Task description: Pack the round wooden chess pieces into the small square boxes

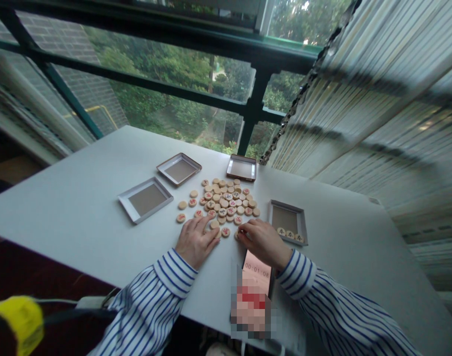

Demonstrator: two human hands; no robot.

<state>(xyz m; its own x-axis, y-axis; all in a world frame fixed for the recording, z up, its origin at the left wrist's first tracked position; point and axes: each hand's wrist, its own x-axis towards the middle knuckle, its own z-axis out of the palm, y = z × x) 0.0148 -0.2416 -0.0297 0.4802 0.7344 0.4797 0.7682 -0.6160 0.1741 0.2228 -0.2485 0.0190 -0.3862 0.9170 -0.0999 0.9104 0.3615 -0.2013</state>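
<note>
A heap of round wooden xiangqi pieces (231, 210) lies in the middle of the white table, some showing red or dark characters and others blank side up. My left hand (197, 241) rests at the near left of the heap with its fingers apart, and its fingertips touch pieces there. My right hand (266, 241) is at the near right, thumb and fingers pinched on the edge of one xiangqi piece (237, 236), mostly hidden by the fingers. Between the hands lies a red-marked piece (225, 232). The shallow box on the right (305, 225) holds three pieces in a row along its near side.
A grey box (170, 197) and a brown-rimmed box (198, 171) stand left of the heap. Another brown-rimmed box (241, 178) is behind it. Below my right hand lies a phone (256, 274) with a running timer. Windows and a blind (378, 99) border the table.
</note>
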